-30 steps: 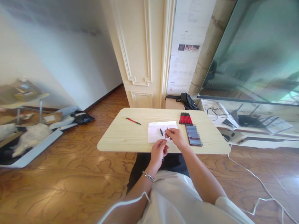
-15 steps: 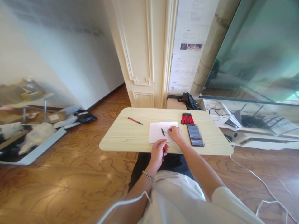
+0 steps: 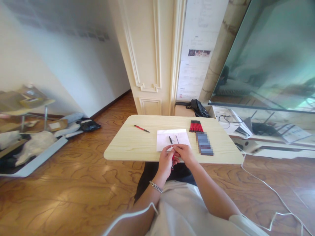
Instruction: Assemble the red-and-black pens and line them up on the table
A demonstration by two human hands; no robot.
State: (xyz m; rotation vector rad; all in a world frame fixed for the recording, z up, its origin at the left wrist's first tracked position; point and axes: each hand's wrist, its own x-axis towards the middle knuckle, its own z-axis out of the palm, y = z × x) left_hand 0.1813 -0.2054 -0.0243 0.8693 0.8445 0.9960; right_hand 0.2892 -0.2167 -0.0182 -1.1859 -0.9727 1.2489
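My left hand (image 3: 165, 158) is closed around a red pen barrel (image 3: 173, 160), which points down past the table's near edge. Fingers pinched together, my right hand (image 3: 183, 152) meets the left one at the upper end of the barrel. Whatever lies between its fingertips is too small to make out. Just beyond the hands, a black pen piece (image 3: 170, 140) and a thin dark pen refill (image 3: 177, 139) lie apart on a white sheet of paper (image 3: 162, 135).
On the pale wooden table (image 3: 128, 144), a red and black pen (image 3: 141, 128) lies at the far left. Several red pens (image 3: 196, 126) form a row at the right, above a phone (image 3: 205, 143). A white cable (image 3: 261, 183) trails across the floor at the right.
My right hand has come from the paper, back and left, to my left hand. The refill, earlier at its fingertips, now lies free on the sheet. My left hand stays about the barrel.
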